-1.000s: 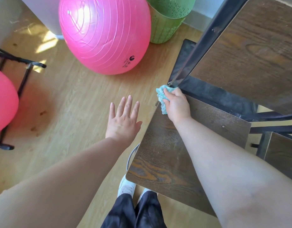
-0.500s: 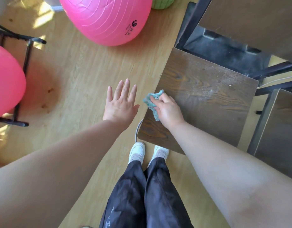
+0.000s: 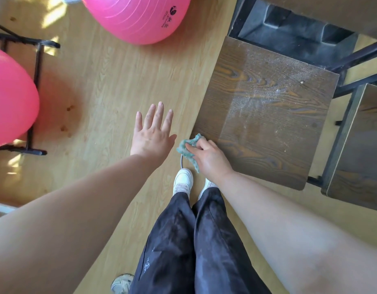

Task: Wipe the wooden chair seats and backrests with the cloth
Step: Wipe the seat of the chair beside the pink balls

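A dark wooden chair seat [image 3: 266, 111] fills the right of the head view, with pale dust across its far and middle part. My right hand [image 3: 210, 159] grips a crumpled teal cloth [image 3: 188, 149] at the seat's near left corner. My left hand [image 3: 152, 133] hovers flat over the floor just left of the cloth, fingers straight and spread, holding nothing. The chair's backrest is cut off by the top edge; only its dark metal frame [image 3: 293, 32] shows behind the seat.
A second wooden chair [image 3: 357, 149] stands close on the right. One pink exercise ball [image 3: 136, 18] lies at the top, another [image 3: 11, 98] on a black stand [image 3: 34, 81] at the left. My legs and white shoes [image 3: 183, 183] stand at the seat's near corner.
My right hand has dragged the cloth along the seat's left edge, from the far corner to the near corner. The left hand stayed spread beside it.
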Demonstrator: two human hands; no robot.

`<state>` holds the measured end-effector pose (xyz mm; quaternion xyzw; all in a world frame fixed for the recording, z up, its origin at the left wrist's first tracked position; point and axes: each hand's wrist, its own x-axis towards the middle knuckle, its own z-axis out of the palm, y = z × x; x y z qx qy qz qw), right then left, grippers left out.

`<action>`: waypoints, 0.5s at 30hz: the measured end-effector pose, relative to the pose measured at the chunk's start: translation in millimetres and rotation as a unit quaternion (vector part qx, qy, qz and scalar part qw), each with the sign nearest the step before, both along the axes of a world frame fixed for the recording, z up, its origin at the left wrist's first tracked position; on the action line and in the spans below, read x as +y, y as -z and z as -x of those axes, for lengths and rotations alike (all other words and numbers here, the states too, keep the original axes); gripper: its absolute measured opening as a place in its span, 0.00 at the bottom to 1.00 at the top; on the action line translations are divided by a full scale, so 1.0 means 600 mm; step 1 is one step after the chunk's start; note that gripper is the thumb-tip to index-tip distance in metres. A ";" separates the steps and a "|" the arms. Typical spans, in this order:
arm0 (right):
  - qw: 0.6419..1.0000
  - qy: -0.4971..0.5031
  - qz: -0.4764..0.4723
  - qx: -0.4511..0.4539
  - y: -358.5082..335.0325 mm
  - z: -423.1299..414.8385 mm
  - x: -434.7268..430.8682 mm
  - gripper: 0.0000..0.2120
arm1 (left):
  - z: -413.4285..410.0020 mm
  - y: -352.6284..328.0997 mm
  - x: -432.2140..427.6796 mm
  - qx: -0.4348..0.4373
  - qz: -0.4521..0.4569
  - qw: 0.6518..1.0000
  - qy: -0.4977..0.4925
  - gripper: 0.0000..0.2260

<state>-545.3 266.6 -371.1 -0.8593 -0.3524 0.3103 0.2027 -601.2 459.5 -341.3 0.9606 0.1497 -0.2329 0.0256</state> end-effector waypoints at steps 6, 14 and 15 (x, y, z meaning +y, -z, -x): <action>0.998 0.026 -0.003 0.049 -0.007 0.025 -0.009 0.16 | -0.006 -0.004 -0.008 0.007 -0.003 1.000 0.022 0.31; 0.995 0.073 -0.066 -0.013 -0.044 -0.068 -0.046 0.19 | -0.059 -0.007 -0.036 0.010 0.014 0.999 0.037 0.30; 0.994 0.085 -0.065 -0.036 -0.048 -0.097 -0.049 0.19 | -0.073 -0.007 -0.039 0.006 0.017 0.999 0.038 0.30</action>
